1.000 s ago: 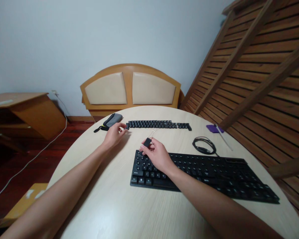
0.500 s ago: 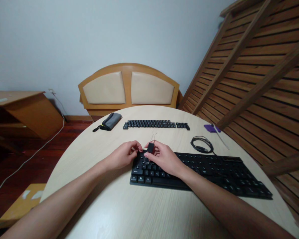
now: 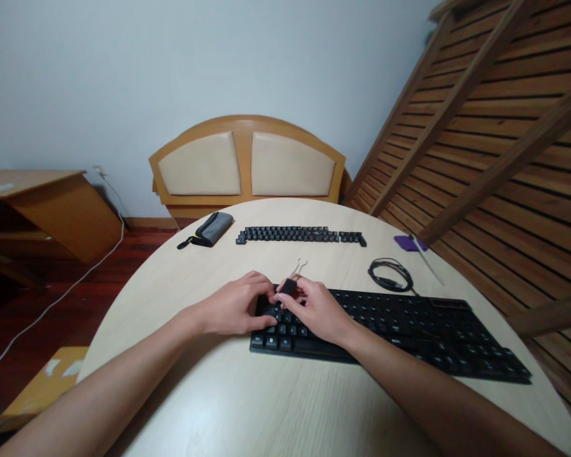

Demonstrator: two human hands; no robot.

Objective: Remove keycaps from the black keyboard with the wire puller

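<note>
A black keyboard (image 3: 394, 330) lies on the round table, with keys in place at its lower left and bare key mounts elsewhere. My right hand (image 3: 316, 308) is over its left part, closed on a keycap puller (image 3: 289, 286) with a black handle. The puller's thin wire prongs point up and away from me. At the keyboard's left end rests my left hand (image 3: 240, 303), thumb and index finger apart, the thumb on the keys and the index finger near the puller. I see nothing held in it.
Beyond the keyboard, loose black keycaps (image 3: 288, 234) lie in rows. A grey and black pouch (image 3: 212, 229) sits at the far left. To the right are a coiled black cable (image 3: 390, 276), a purple cloth (image 3: 409, 242) and a thin stick-like tool (image 3: 428, 261).
My left thumb has come down onto the keys, away from the index finger. The right hand has turned the puller, so its prongs lean more to the right. The view has shifted slightly.
</note>
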